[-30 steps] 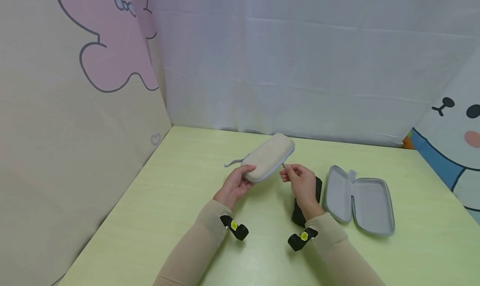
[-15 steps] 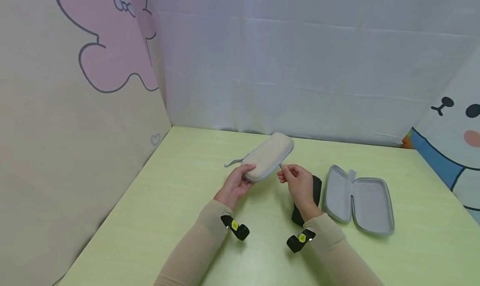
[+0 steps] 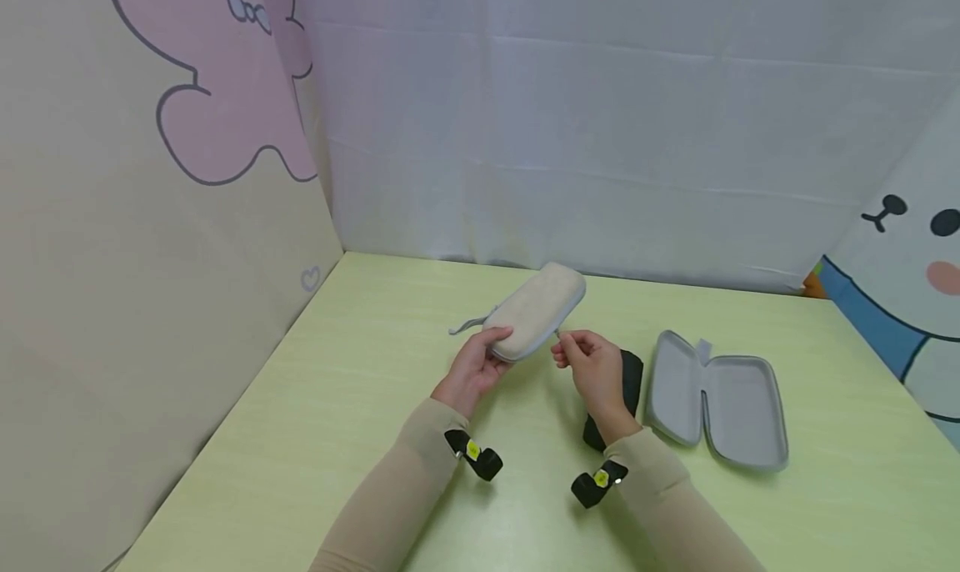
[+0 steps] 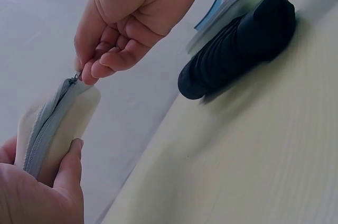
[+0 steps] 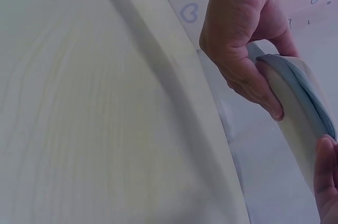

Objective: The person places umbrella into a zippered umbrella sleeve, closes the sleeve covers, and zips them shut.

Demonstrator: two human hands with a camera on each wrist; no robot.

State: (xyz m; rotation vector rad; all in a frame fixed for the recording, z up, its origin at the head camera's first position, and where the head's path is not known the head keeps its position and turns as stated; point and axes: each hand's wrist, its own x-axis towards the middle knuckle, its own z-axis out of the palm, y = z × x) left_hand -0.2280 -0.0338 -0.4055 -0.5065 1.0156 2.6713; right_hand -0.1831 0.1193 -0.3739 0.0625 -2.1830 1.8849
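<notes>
A cream zippered case (image 3: 536, 309) with a grey-blue zip band and a wrist strap (image 3: 467, 326) is held tilted above the table. My left hand (image 3: 472, 368) grips its near end, thumb on the cream face. At the case's right edge, my right hand (image 3: 597, 376) pinches the small zip pull (image 4: 77, 76) between thumb and fingertip. A narrow slit runs along the zip (image 4: 50, 121) in the left wrist view. Under the right forearm lies a black pleated bundle (image 4: 240, 47) resembling a folded umbrella, partly hidden in the head view.
To the right, a grey clamshell case (image 3: 746, 409) lies opened flat on the pale yellow-green table (image 3: 360, 439). A white cloth wall (image 3: 600, 138) stands behind the table. Printed cartoon panels (image 3: 232, 122) flank both sides.
My right hand has shifted slightly left and toward me along the case's edge, still pinching the zip pull. My left hand and the case have barely moved.
</notes>
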